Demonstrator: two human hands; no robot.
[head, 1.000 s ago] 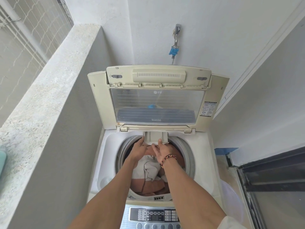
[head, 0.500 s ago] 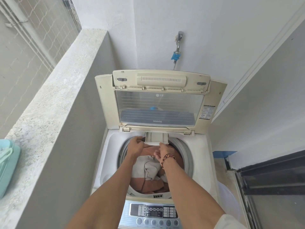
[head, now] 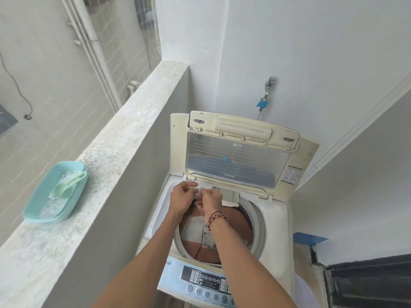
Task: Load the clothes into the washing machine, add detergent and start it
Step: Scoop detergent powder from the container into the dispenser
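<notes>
Drum mouth – back half crossed by both forearms, left hand (head: pixel 182 197) and right hand (head: pixel 210 200) at its rear rim | front half filled with clothes (head: pixel 233 225) | raised lid (head: pixel 235 161) walls off the rear | ledge (head: pixel 124 138) hems the left side – teal tub (head: pixel 44 205) on its near stretch, far stretch bare.

A speckled concrete ledge (head: pixel 124 138) runs along the left, and sitting on it near the front is a teal plastic tub (head: pixel 33 210), open, with white powder and a pale green scoop (head: pixel 64 187) lying in it. Beside the ledge stands the washing machine (head: pixel 275 218), lid up, brown and white clothes (head: pixel 200 227) filling its drum.
</notes>
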